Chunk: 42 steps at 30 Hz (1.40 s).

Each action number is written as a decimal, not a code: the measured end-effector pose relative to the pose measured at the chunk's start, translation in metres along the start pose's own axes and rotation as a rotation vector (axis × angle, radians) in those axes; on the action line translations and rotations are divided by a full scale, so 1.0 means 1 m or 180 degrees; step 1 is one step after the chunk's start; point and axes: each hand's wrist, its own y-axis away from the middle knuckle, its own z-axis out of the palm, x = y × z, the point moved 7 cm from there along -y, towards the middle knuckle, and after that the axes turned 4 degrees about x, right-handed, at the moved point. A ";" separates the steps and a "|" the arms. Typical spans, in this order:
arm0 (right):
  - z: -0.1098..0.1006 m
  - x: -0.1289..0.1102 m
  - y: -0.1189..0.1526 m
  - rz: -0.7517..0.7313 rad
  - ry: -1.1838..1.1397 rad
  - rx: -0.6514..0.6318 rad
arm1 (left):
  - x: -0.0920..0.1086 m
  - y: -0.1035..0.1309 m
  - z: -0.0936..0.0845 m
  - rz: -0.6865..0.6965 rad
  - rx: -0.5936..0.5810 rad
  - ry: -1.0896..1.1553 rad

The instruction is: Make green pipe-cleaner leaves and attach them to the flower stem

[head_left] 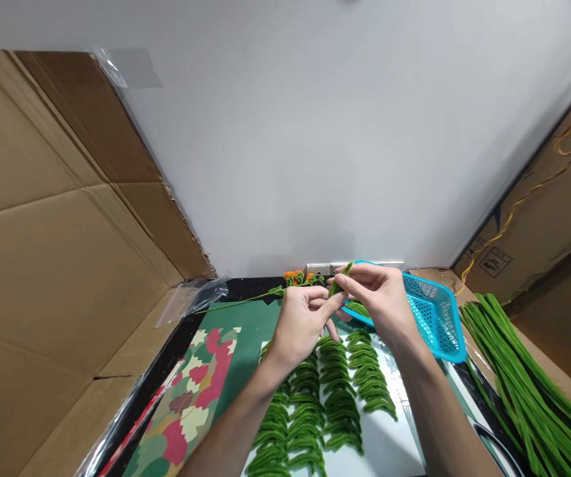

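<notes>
Between my two hands is a short green pipe-cleaner leaf (336, 286), fuzzy and pointed at its upper end. My left hand (306, 317) pinches its lower part with thumb and fingers. The thumb and forefinger of my right hand (375, 295) close on it near the tip. Below the hands, several columns of like green leaves (340, 397) lie in rows on a white board (389, 444). A blue plastic basket (457, 331) stands behind my right hand, with a few green pieces (358, 309) at its left end.
Long green pipe cleaners (528, 377) lie in a bundle at the right. Orange-and-green fuzzy flowers (299, 277) are at the back. A camouflage-patterned sheet (191, 397) covers the left of the green mat (246, 338). Cardboard walls (57, 265) and a white wall (285, 146) enclose the table.
</notes>
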 end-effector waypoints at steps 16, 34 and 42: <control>-0.009 -0.004 0.001 0.0054 -0.0200 0.0148 | 0.006 0.007 0.002 0.0174 -0.0021 0.0025; -0.006 -0.014 0.007 -0.0100 -0.0086 0.0008 | 0.006 0.011 0.007 -0.0113 -0.0013 0.0592; 0.002 0.000 0.005 0.0008 -0.0108 -0.0125 | 0.010 0.013 0.004 -0.0113 -0.0023 0.0426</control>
